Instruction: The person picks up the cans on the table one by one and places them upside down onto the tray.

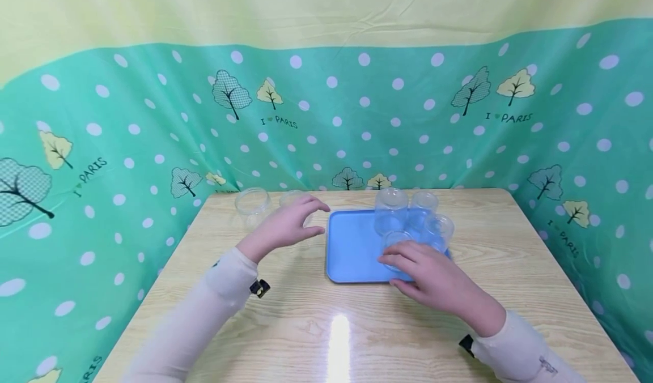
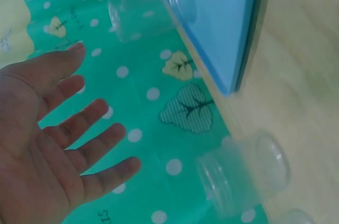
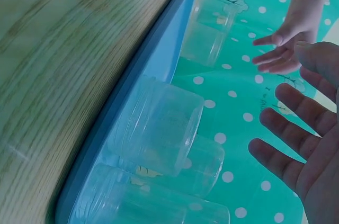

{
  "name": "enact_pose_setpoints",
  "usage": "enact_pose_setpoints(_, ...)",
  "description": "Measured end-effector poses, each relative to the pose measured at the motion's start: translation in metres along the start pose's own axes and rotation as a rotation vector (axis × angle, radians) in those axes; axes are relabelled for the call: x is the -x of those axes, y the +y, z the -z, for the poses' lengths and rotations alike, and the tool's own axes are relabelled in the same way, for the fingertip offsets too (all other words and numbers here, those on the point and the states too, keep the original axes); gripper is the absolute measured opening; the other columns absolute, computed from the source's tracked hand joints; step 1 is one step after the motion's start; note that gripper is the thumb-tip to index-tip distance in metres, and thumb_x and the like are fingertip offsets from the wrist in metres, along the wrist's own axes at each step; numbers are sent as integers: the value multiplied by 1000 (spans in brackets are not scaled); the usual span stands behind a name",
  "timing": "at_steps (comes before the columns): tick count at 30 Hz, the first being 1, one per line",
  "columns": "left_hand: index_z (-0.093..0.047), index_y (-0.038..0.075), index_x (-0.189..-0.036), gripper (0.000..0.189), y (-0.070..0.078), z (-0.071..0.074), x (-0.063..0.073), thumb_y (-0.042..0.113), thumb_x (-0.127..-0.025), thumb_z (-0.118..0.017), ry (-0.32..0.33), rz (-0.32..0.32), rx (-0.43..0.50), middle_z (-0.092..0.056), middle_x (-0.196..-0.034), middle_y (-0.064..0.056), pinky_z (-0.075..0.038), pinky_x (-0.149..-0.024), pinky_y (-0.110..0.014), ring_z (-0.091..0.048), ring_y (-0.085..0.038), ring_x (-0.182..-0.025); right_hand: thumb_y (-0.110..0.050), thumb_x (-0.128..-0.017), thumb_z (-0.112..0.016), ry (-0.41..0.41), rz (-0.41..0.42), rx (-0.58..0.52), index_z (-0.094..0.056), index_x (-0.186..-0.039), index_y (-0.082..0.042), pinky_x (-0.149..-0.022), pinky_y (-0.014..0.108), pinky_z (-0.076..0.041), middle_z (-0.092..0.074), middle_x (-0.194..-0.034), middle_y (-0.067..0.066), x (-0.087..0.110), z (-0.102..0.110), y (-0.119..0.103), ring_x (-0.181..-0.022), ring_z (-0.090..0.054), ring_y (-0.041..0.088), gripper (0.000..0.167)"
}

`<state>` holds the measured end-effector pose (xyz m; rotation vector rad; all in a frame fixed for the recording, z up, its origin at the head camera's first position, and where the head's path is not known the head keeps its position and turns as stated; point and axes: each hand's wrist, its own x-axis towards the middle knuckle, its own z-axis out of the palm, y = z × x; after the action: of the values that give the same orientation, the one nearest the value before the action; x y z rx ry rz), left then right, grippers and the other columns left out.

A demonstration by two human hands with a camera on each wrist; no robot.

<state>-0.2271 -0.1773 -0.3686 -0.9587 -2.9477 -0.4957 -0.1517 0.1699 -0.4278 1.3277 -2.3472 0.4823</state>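
Observation:
Several clear plastic jars stand on the right part of a blue tray (image 1: pixel 352 252): a large one (image 1: pixel 391 210) at the back, smaller ones beside it and a front jar (image 1: pixel 397 238). Above that front jar hovers my right hand (image 1: pixel 433 275), covering part of it. The right wrist view shows this hand (image 3: pixel 312 128) with fingers spread, apart from the nearest jar (image 3: pixel 169 123). Left of the tray, my left hand (image 1: pixel 285 224) is raised with thumb and fingers apart. It holds nothing and partly hides a clear jar (image 1: pixel 292 196) behind it.
Another clear jar (image 1: pixel 252 201) stands at the table's back left. The tray lies on a light wooden table (image 1: pixel 285 326). A green and yellow printed cloth (image 1: pixel 367 105) hangs behind the table and along both sides.

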Motion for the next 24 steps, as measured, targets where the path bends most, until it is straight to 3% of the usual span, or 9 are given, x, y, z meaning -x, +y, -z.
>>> enact_pose_setpoints(15,-59,15,-142,55,-34,23,-42,34,-93,-76,-84,92,-6,-56,-145,-7,-43,-115,-50,-51,-30,-136,-22,-83,-85,20,42,10,-68,-129,-18,-93,42,-58,-65,-126,-5,0,-2,1,-116,-63,17,49)
enact_pose_setpoints(24,-56,17,-144,61,-59,24,-57,32,-89,-79,-144,180,-23,-50,-150,-13,-43,-113,-58,-48,-35,-138,-23,-83,-85,-6,31,22,-66,-130,-23,-92,38,-58,-64,-126,-9,3,-5,0,-116,-63,12,50)
